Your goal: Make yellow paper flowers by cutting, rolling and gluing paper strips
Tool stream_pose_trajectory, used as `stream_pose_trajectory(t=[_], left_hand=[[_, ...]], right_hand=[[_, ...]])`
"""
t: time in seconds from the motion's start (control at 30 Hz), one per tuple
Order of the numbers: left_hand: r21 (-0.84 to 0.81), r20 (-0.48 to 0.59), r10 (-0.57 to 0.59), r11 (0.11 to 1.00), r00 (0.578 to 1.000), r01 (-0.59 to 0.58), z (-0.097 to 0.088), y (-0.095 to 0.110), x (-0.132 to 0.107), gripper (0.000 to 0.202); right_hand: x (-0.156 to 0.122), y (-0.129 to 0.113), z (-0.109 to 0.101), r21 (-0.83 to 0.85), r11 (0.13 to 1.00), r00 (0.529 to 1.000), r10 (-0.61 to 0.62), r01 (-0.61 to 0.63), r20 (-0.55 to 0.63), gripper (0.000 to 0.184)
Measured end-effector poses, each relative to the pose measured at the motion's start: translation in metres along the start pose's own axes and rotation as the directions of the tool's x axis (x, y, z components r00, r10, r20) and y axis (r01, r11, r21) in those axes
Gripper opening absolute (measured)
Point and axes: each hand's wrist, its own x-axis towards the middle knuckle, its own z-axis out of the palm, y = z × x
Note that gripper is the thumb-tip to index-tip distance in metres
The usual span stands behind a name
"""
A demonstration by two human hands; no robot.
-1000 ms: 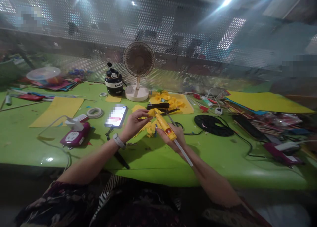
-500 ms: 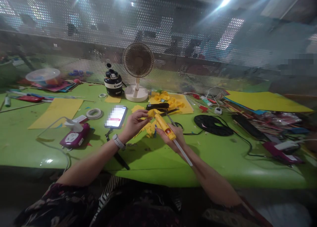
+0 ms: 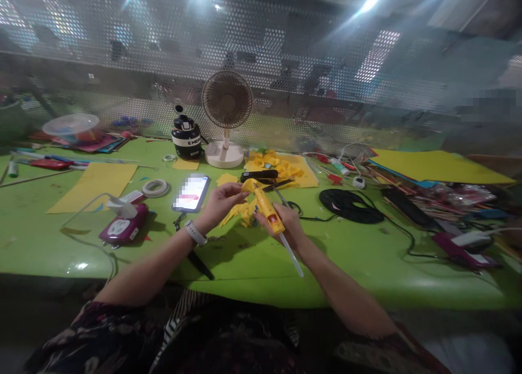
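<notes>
My right hand (image 3: pixel 287 224) is wrapped round a yellow hot glue gun (image 3: pixel 268 208), with a whitish glue stick (image 3: pixel 291 256) sticking out of its back end. The gun's nozzle meets a small yellow paper piece (image 3: pixel 248 186), which my left hand (image 3: pixel 224 201) pinches between thumb and fingers. Below the hands lies a bunch of cut yellow paper (image 3: pixel 242 215). Just behind are a black stapler-like tool (image 3: pixel 260 175) and a pair of scissors (image 3: pixel 285 196), partly hidden by the gun and my hand.
A phone (image 3: pixel 191 193), a tape roll (image 3: pixel 155 187) and a purple power strip (image 3: pixel 122 224) lie to the left. Behind stand a fan (image 3: pixel 227 99) and a black bottle (image 3: pixel 186 137). Yellow paper flowers (image 3: pixel 281 164) rest on a sheet; a black cable and flat black pad (image 3: pixel 346 205) are right.
The glue gun has tilted steeper, its glue stick end swinging left. My left hand has shifted slightly, and the pinched yellow paper shows more plainly at the nozzle.
</notes>
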Motion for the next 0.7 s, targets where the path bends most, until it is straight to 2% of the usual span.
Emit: stream_pose_trajectory(t=[0.07,0.2,0.3,0.37,0.47,0.53,0.6,0.7], left_hand=[[-0.098,0.014,-0.105,0.99,0.994,0.106,0.0,0.001,0.0,0.032],[-0.156,0.019,-0.202,0.967,0.979,0.202,-0.001,0.004,0.001,0.034],[-0.142,0.024,-0.251,0.957,0.968,0.252,-0.003,0.002,0.002,0.036],[-0.12,0.005,-0.246,0.962,0.969,0.245,-0.006,-0.001,0.005,0.038],[-0.001,-0.086,-0.135,0.991,0.987,0.135,-0.011,-0.009,0.01,0.038],[0.184,-0.188,0.013,0.983,0.982,0.022,-0.014,-0.012,0.012,0.034],[0.312,-0.222,0.102,0.95,0.97,-0.028,-0.017,-0.013,0.013,0.031],[0.285,-0.159,0.033,0.959,0.987,0.013,-0.017,-0.01,0.012,0.034]], right_hand=[[-0.001,0.002,-0.002,-0.029,0.999,0.999,-0.04,0.04,-0.006,0.03],[0.002,0.013,-0.016,-0.161,0.987,0.999,-0.02,0.012,-0.043,0.03],[0.01,0.031,-0.035,-0.321,0.944,0.995,0.091,-0.073,0.042,0.025],[0.014,0.049,-0.049,-0.421,0.89,0.969,0.232,-0.176,0.083,0.024],[0.011,0.081,-0.068,-0.563,0.764,0.894,0.437,-0.314,0.095,0.027],[0.001,0.103,-0.078,-0.632,0.673,0.814,0.57,-0.383,0.113,0.029],[-0.012,0.121,-0.086,-0.684,0.59,0.721,0.68,-0.429,0.135,0.03],[-0.027,0.142,-0.093,-0.73,0.5,0.571,0.801,-0.467,0.183,0.041]])
